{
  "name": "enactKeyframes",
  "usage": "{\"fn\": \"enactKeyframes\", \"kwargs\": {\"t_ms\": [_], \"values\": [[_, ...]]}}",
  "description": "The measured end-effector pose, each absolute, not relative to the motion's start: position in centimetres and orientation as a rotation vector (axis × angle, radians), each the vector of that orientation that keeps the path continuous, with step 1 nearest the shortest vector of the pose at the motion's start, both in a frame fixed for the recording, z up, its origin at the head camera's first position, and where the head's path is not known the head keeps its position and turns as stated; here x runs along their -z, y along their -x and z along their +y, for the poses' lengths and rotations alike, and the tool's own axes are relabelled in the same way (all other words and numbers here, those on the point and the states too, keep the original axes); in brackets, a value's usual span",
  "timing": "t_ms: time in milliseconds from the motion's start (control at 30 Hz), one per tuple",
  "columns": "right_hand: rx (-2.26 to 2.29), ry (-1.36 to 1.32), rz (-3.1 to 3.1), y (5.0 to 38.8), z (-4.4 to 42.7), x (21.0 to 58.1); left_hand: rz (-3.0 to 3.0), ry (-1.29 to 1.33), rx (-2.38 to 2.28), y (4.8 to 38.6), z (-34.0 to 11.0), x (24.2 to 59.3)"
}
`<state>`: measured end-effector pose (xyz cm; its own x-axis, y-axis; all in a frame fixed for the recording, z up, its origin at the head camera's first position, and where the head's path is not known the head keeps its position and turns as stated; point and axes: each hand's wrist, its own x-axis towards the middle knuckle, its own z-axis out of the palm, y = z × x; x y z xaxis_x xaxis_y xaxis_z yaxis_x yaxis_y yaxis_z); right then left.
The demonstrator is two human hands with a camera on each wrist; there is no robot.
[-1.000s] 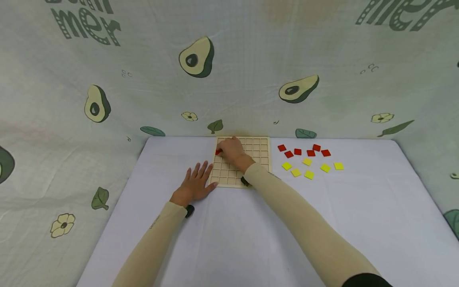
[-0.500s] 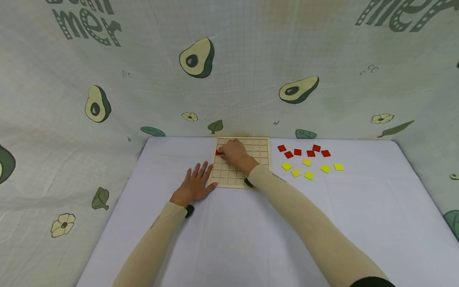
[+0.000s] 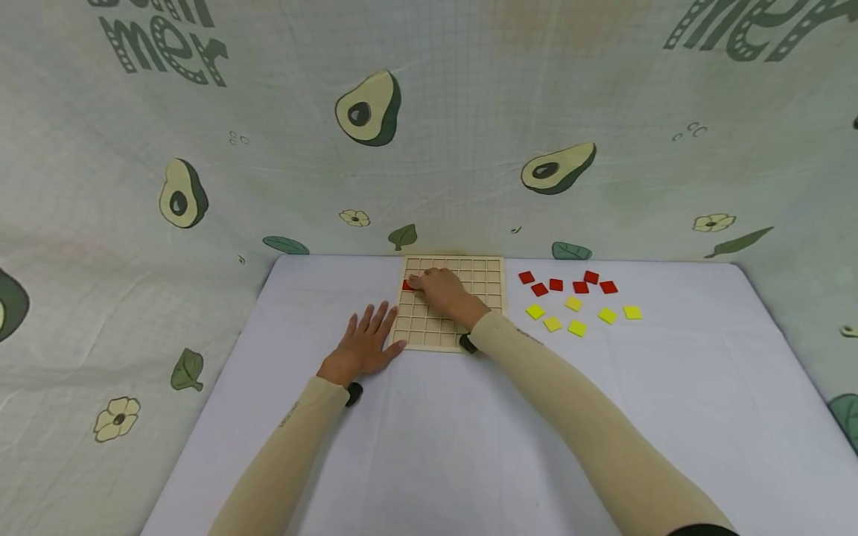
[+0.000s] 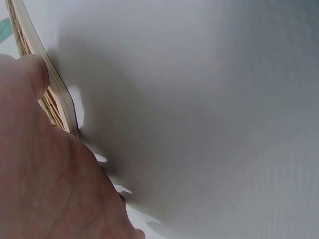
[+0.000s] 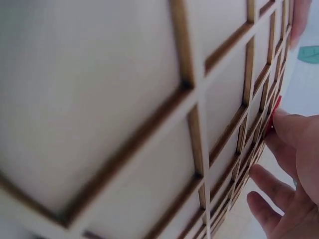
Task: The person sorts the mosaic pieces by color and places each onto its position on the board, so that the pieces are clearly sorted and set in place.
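The right grip (image 3: 442, 290) partly hides 1 red tile (image 3: 406, 285).

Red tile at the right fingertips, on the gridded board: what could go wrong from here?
The red tile could catch on a divider and sit crooked, since the right hand touches it at the board's left edge. The board might slide under a push, as the left hand seems to meet it only with the thumb, at the near left corner. Swinging right, the right sleeve could brush the nearby yellow tiles.
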<state>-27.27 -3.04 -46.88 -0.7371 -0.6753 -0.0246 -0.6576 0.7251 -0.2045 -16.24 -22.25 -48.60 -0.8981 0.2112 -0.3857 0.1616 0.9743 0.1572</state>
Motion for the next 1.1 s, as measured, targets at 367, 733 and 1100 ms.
{"fn": "enactKeyframes", "kwargs": {"t_ms": [367,733,1100], "values": [[0.643,1.055,2.746,27.7,-0.5,46.8,2.708,-0.277,-0.172,16.3,-21.3,48.5],[0.707,1.084,2.850,26.4,4.1,44.8,2.722,-0.286,-0.231,16.5,-22.5,49.8],[0.785,1.040,2.958,24.9,11.2,44.2,2.709,-0.273,-0.242,16.1,-22.3,48.8]]}}
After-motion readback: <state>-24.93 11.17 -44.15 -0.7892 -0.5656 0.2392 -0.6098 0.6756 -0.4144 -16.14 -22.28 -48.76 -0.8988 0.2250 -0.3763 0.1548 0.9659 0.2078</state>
